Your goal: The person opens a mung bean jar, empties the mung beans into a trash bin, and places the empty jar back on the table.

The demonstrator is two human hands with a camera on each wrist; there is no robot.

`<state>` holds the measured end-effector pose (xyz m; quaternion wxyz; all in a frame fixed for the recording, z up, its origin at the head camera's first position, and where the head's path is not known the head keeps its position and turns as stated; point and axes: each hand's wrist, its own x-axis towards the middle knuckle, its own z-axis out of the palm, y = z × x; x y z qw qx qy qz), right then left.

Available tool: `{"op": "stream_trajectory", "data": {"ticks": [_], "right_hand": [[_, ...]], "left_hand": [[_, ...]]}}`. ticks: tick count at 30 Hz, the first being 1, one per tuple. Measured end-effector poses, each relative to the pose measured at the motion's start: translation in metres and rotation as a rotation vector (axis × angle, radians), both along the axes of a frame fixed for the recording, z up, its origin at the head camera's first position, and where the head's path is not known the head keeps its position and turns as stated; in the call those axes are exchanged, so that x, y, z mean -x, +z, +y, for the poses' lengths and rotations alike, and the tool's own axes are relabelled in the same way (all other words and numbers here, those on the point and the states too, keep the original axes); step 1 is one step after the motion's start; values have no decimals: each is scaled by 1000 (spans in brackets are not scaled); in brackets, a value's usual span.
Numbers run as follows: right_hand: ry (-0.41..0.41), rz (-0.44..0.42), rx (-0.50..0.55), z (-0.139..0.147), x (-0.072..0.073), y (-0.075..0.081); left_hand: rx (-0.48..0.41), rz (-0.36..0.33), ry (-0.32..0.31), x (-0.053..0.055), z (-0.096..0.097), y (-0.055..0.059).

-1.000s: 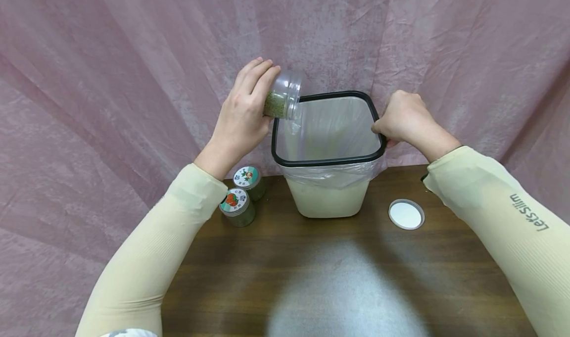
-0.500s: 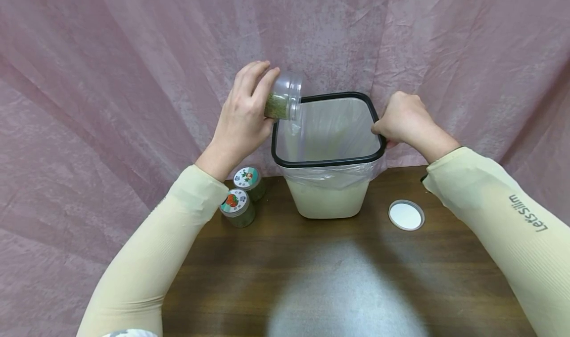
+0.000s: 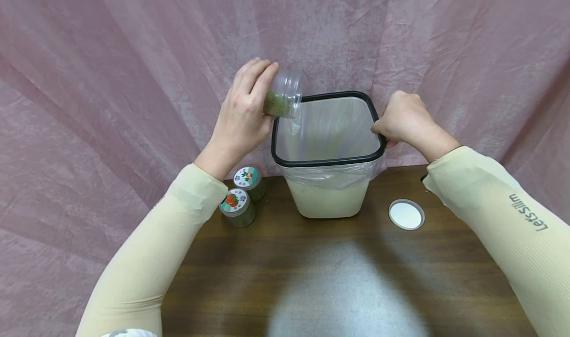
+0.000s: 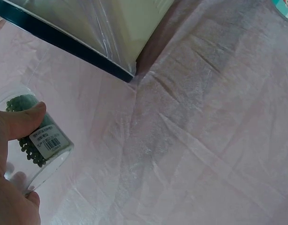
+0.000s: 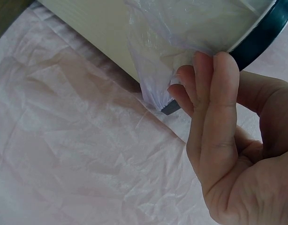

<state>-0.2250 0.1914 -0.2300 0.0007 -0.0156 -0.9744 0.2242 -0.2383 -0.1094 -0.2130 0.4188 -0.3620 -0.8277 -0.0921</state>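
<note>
My left hand point(image 3: 246, 107) grips a clear plastic jar point(image 3: 285, 92), tipped on its side with its open mouth facing the bin's left rim. Green granules lie along the jar's lower side; in the left wrist view they show as small dark green bits behind a barcode label point(image 4: 51, 142). A cream trash bin point(image 3: 327, 198) with a black rim point(image 3: 329, 163) and a clear plastic liner point(image 3: 338, 124) stands on the table. At the bin's right side my right hand point(image 3: 405, 119) holds the rim, with the fingers point(image 5: 220, 108) on the outside, against the liner.
Two lidded jars with picture labels, a rear jar point(image 3: 247, 178) and a front jar point(image 3: 238, 206), stand left of the bin on the brown wooden table point(image 3: 285, 267). A round white lid point(image 3: 406, 214) lies to its right. A pink curtain point(image 3: 133, 79) hangs behind.
The left hand and jar rock slightly, down a little and then back up, and the granules shift inside. The right hand and the bin stay where they were.
</note>
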Motion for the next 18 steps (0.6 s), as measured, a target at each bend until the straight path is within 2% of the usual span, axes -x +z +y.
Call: {"op": "stream_trajectory", "data": {"ticks": [11,18], "right_hand": [[0,-5,2,1,1,1],[-2,2,-13,1,1,1]], "left_hand": [[-9,1,-17,0,2,4],[-4,-2,-7,-1,2,4]]}}
